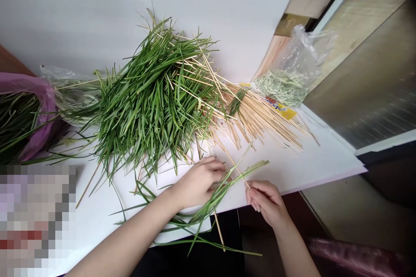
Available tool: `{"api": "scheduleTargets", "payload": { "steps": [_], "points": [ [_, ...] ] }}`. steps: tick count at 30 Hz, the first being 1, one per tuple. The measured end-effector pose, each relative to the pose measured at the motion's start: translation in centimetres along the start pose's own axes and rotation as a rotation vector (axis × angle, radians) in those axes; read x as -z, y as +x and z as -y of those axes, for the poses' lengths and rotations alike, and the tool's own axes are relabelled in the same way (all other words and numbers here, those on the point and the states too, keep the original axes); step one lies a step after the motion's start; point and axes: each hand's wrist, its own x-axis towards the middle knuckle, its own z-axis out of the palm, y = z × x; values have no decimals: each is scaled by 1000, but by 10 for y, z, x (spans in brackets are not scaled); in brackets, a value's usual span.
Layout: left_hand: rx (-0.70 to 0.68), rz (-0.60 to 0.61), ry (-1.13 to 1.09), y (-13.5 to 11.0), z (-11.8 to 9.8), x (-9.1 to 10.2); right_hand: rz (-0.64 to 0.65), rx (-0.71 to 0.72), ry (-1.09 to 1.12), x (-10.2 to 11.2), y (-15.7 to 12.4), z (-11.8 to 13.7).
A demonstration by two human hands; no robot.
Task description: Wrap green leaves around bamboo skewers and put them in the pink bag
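My right hand [264, 201] pinches the lower end of a thin bamboo skewer [232, 162] that slants up to the left. My left hand [204, 181] is closed, its fingers curled at a small bunch of garlic chives [211, 201]. The pale cut ends of these chives point toward my right hand, while their leaves droop over the front table edge. Below the bunch, another skewer [219, 231] sticks out past the edge. A large heap of chives [152, 99] lies beyond my hands, with skewers among it. The left fingertips are partly hidden by the chives.
Loose bamboo skewers [260, 112] fan out right of the heap on the white table [312, 156]. A clear bag of pale green strips [286, 86] stands behind them. At left is a purple bag [39, 125] of greens. A white panel [221, 17] backs the table.
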Motion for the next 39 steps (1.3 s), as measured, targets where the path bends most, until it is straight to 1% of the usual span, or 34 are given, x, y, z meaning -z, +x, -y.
{"api": "scheduleTargets", "payload": {
  "steps": [2, 4, 6, 7, 9, 10, 11, 12, 13, 14, 15, 16, 17, 18, 20, 21, 22, 23, 24, 26, 28, 30, 31, 33, 35, 37, 39],
  "points": [
    [107, -144, -85, 0, 3, 2, -13, -4, 20, 0, -1, -3],
    [234, -336, -187, 0, 6, 8, -28, -10, 36, -1, -1, -5],
    [292, -546, -305, -1, 6, 20, -49, -10, 42, -2, -1, -6],
    [283, -652, -359, -1, 3, 28, -53, -14, 41, -2, 0, -5],
    [212, -846, -420, -3, -10, 47, -45, -25, 39, -3, 1, -4],
    [175, -923, -404, -4, -20, 56, -37, -28, 42, -3, 2, -3],
    [144, -959, -353, -5, -33, 62, -29, -30, 48, -3, 2, -3],
    [118, -906, -268, -6, -47, 65, -26, -29, 53, -3, 3, -2],
    [80, -751, -170, -8, -62, 64, -29, -26, 56, -3, 3, -2],
    [22, -520, -60, -10, -76, 57, -34, -22, 58, -3, 3, -2],
    [-40, -270, 46, -13, -88, 46, -37, -21, 57, -3, 3, -2],
    [-97, -64, 150, -16, -98, 30, -38, -24, 53, -3, 3, -2],
    [-184, 34, 255, -19, -104, 12, -37, -27, 49, -3, 3, -2],
    [-229, 57, 375, -23, -107, -8, -34, -30, 48, -3, 3, -2],
    [-264, 141, 533, -30, -105, -44, -26, -33, 52, -3, 3, -1],
    [-276, 158, 578, -33, -102, -57, -23, -32, 55, -3, 4, -1],
    [-277, 176, 610, -35, -98, -67, -20, -29, 60, -3, 4, -1],
    [-272, 186, 633, -36, -95, -72, -18, -25, 63, -4, 5, -2],
    [-262, 185, 651, -36, -93, -73, -18, -21, 63, -4, 5, -2],
    [-233, 169, 681, -35, -91, -66, -20, -15, 62, -4, 6, -3],
    [-219, 124, 681, -30, -90, -48, -23, -13, 61, -5, 7, -4],
    [-208, 45, 595, -23, -85, -21, -25, -16, 65, -5, 7, -6],
    [-181, -15, 505, -18, -81, -5, -25, -18, 68, -5, 7, -6],
    [-66, -175, 211, -10, -66, 27, -21, -17, 71, -5, 7, -6],
    [111, -389, -114, -2, -44, 54, -12, -13, 69, -6, 6, -4],
    [265, -617, -424, 3, -18, 70, 0, -14, 39, -7, 7, 0],
    [357, -707, -695, 6, 7, 76, 25, -16, -30, -9, 7, 5]
  ]
}}
